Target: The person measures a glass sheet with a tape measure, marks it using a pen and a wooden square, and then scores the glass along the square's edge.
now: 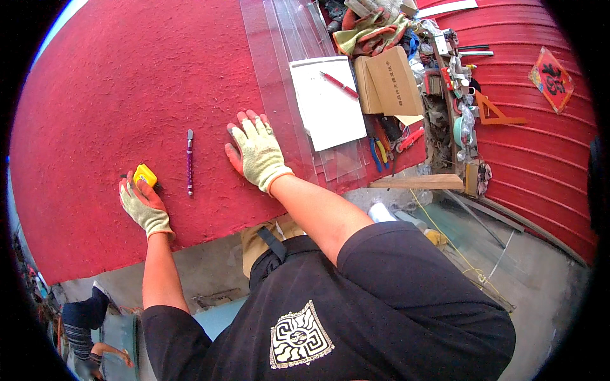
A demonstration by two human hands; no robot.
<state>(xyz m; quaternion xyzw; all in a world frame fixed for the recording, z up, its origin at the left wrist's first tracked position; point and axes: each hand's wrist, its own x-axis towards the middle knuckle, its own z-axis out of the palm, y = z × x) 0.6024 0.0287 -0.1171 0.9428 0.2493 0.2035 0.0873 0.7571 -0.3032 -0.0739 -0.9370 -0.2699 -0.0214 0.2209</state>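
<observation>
My left hand (145,208), in a cream glove with a red palm, rests on the red work table (159,82). Its fingers and thumb are closed around the near side of a yellow tape measure (146,174). My right hand (257,152), gloved alike, lies flat with fingers stretched out, just left of the clear glass strips (279,57). Nothing shows in it, though its underside is hidden. Between both hands lies a slim purple glass cutter (189,164) with a metal head, touched by neither.
Right of my right hand are a white notepad (324,120) with a red pen (340,85), a cardboard box (391,82), pliers (380,152) and worn gloves (372,35). A wooden strip (419,182) juts past the table edge. Another person (86,324) is at lower left.
</observation>
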